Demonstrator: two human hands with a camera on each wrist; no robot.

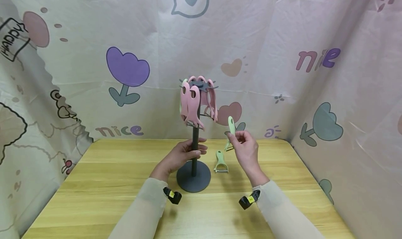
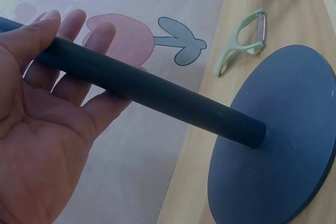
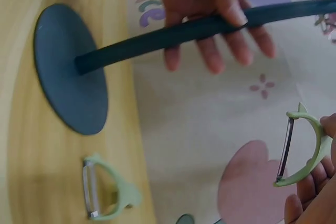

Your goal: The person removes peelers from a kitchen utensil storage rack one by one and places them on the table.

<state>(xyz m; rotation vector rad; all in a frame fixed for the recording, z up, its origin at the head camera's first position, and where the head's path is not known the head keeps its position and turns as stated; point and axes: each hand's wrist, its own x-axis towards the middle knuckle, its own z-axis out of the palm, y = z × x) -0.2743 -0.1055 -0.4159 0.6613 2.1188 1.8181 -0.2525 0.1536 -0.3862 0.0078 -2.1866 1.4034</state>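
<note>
A dark grey stand with a round base (image 1: 193, 184) and an upright pole (image 1: 195, 141) stands on the table. My left hand (image 1: 183, 153) holds the pole, its thumb across the front and fingers behind. From the hooks (image 1: 201, 84) at the top hang several pink peelers (image 1: 193, 104), with a bit of light green showing among them. To the right of the pole, my right hand (image 1: 246, 148) pinches a light green peeler (image 1: 231, 124) by its handle, raised above the table; its blade (image 3: 286, 148) shows in the right wrist view. A second green peeler (image 1: 221, 161) lies on the table beside the base.
The light wooden table (image 1: 103, 193) ends at the back against a pale printed cloth (image 1: 176, 54), which also hangs along both sides. A black wrist camera (image 1: 172, 195) is strapped to the left wrist, and another camera (image 1: 249, 200) to the right.
</note>
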